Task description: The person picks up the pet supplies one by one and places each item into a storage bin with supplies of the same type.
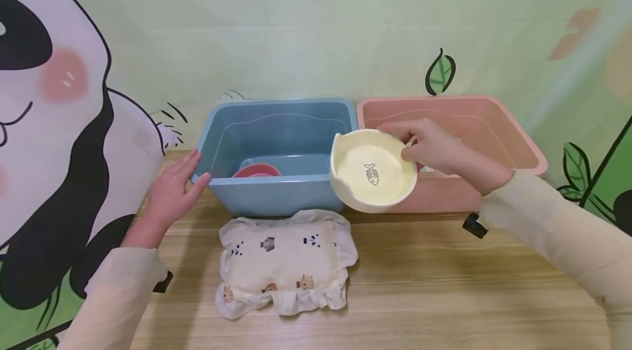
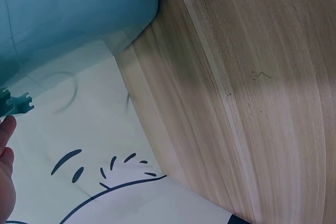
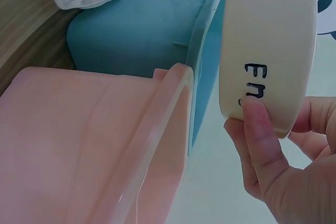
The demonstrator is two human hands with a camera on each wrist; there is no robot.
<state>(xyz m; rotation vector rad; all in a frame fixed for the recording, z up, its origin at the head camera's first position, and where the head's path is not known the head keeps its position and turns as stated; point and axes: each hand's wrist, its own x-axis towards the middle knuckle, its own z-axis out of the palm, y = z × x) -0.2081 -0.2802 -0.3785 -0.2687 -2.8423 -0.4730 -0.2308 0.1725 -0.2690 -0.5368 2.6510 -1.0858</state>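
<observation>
A cream pet bowl (image 1: 372, 171) with ear-shaped bumps on its rim and a fishbone drawing inside hangs tilted over the neighbouring edges of two bins. My right hand (image 1: 432, 144) pinches its right rim between thumb and fingers. In the right wrist view, dark lettering marks the outer wall of the bowl (image 3: 265, 51). At the left end of the blue bin (image 1: 276, 193), my left hand (image 1: 173, 191) rests with extended fingers on the rim. Inside that bin lies a pink round object (image 1: 257, 170), partly hidden by the front wall.
Right beside the blue bin stands a pink bin (image 1: 513, 147), with contents mostly hidden behind my right hand. A small ruffled pillow (image 1: 283, 262) with animal prints lies on the wooden table (image 1: 444, 295) in front of the blue bin. Behind everything hangs a printed backdrop (image 1: 276, 54).
</observation>
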